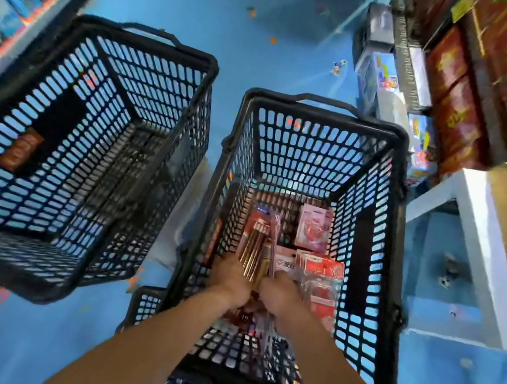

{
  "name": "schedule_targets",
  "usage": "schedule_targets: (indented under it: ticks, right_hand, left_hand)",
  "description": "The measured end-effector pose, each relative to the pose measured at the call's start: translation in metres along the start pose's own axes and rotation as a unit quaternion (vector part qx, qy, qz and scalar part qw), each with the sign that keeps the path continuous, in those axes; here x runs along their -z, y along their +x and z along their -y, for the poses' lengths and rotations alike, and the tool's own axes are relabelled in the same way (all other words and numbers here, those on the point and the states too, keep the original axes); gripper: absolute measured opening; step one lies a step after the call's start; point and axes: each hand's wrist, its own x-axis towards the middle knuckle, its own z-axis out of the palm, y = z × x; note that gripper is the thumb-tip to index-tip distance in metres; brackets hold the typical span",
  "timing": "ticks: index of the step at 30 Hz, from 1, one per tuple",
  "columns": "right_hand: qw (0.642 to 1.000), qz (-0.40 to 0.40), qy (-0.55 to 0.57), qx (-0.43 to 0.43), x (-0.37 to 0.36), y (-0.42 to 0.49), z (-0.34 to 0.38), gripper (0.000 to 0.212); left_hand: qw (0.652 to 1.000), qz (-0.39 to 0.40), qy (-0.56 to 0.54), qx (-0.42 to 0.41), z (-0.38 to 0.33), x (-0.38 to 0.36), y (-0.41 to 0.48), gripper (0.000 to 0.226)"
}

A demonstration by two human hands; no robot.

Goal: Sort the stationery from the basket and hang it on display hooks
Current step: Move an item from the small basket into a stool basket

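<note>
Two baskets on blue floor [274, 12]: spare basket [150, 82] at 9 o'clock, stocked basket [324, 111] at 5 o'clock. I have both arms reaching down into the stocked one.

Left grip [230, 279] is closed round the lower end of a gold pen pack [254, 251], which stands near upright against the 9 o'clock wall. I judge it is tilted up so it can be lifted clear of its neighbours.

Right grip [282, 292] touches the pack's 3 o'clock edge. Its fingers are hidden, so I cannot tell whether it holds or only steadies.

Red packs [322, 275] lie just beside at 3 o'clock, and a pink pack [313, 227] at 1 o'clock.

No hooks in view. Sorting is under way; hanging is not yet begun.
</note>
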Motion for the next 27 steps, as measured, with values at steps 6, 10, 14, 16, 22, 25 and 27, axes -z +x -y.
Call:
schedule_targets:
  ticks: [6, 10, 14, 16, 22, 25, 27]
  right_hand:
    - [1.000, -0.005, -0.006, -0.013, -0.002, 0.007, -0.001, 0.026]
    - [0.999, -0.028, -0.030, 0.009, -0.004, -0.005, 0.003, 0.016]
    - [0.998, -0.044, -0.016, 0.048, -0.004, -0.035, 0.004, 0.012]
    - [0.994, -0.057, -0.003, 0.089, -0.005, -0.058, 0.006, 0.010]
    - [0.972, -0.020, 0.044, 0.230, -0.027, -0.148, 0.023, 0.035]
    - [0.947, -0.004, 0.109, 0.302, -0.043, -0.197, 0.025, 0.023]
    - [0.932, 0.004, 0.147, 0.331, -0.059, -0.225, 0.022, 0.032]
  left_hand:
    - [0.998, 0.053, -0.002, 0.024, -0.002, -0.001, -0.002, 0.051]
    - [0.997, 0.052, -0.045, 0.017, -0.003, 0.005, -0.009, 0.036]
    - [0.987, 0.032, -0.158, 0.006, -0.007, 0.021, -0.029, 0.030]
    - [0.969, 0.059, -0.240, 0.009, -0.011, 0.033, -0.047, 0.052]
    - [0.907, 0.157, -0.389, -0.025, -0.008, 0.090, -0.116, 0.030]
    - [0.888, 0.161, -0.424, -0.068, 0.007, 0.125, -0.152, 0.029]
    - [0.880, 0.167, -0.435, -0.094, 0.025, 0.146, -0.172, 0.032]
